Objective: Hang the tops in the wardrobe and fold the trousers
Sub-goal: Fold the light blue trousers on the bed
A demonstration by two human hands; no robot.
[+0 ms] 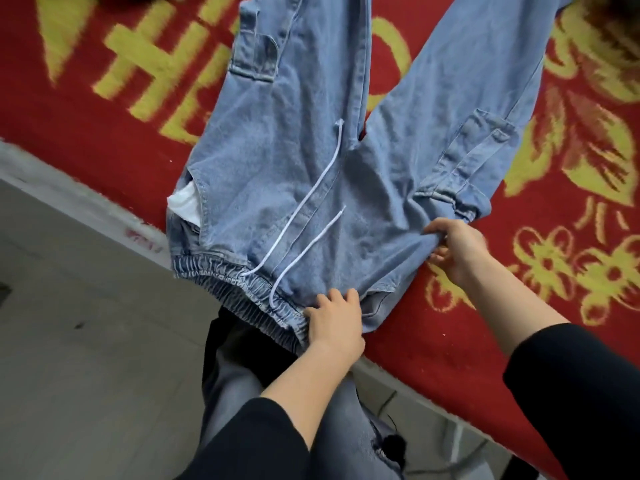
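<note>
Light blue denim trousers (294,161) lie spread on a red blanket, legs running away from me, elastic waistband (221,289) hanging over the near edge. Two white drawstring ends (308,206) trail across the front. My left hand (334,320) rests on the waistband near its right end, fingers curled over the fabric. My right hand (457,249) pinches a fold of denim at the trousers' right hip, just below a cargo pocket (474,157). A white pocket lining (185,202) sticks out on the left side.
The red blanket (104,109) with yellow characters and flowers covers the bed. A grey bed edge (86,202) and a pale floor (86,358) lie at the lower left. My own grey trousers (242,375) are below.
</note>
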